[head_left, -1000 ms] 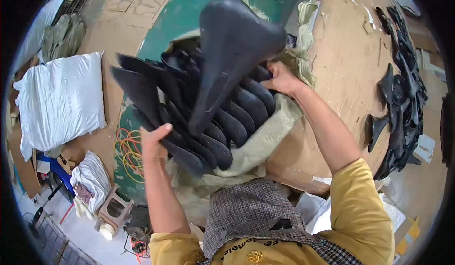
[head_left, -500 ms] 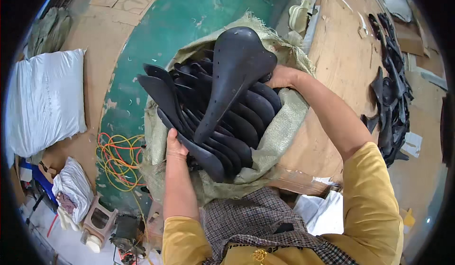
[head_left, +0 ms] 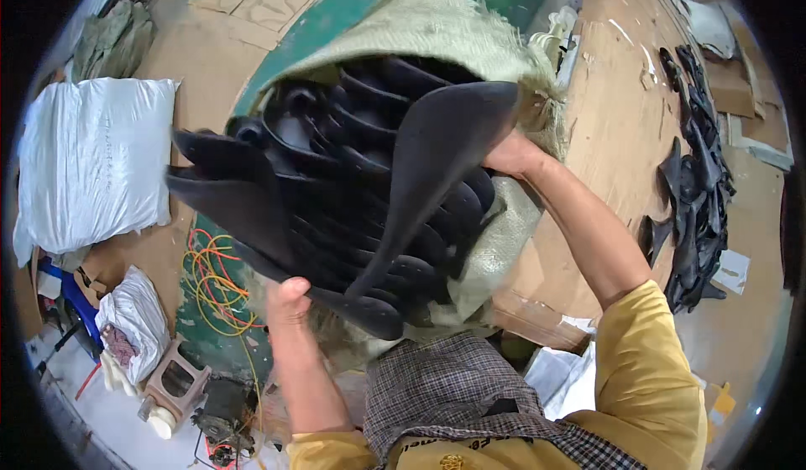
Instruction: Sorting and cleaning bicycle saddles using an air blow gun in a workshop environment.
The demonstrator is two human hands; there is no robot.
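A large stack of black bicycle saddle shells (head_left: 369, 252) nests together in the mouth of a pale green woven sack (head_left: 411, 29). One saddle (head_left: 445, 147) stands up across the top of the stack, its broad end to the upper right. My left hand (head_left: 290, 302) is closed on the near left edge of the stack, thumb on the outside and fingers hidden beneath. On the far right side my right hand (head_left: 508, 155) grips the stack, its fingertips hidden behind the upright saddle. A few saddles (head_left: 222, 172) stick out at the left.
A wooden table (head_left: 613, 117) on the right bears a heap of black saddle pieces (head_left: 697, 184). At left sit a full white sack (head_left: 96, 163), a smaller white bag (head_left: 134, 319), a small stool (head_left: 176, 378) and yellow-orange hose (head_left: 214, 281) on the green floor.
The saddle stack has risen closer and tilted, its left end swinging left and outward. The top saddle has turned onto its side. Behind the stack, the sack's far edge now stands higher.
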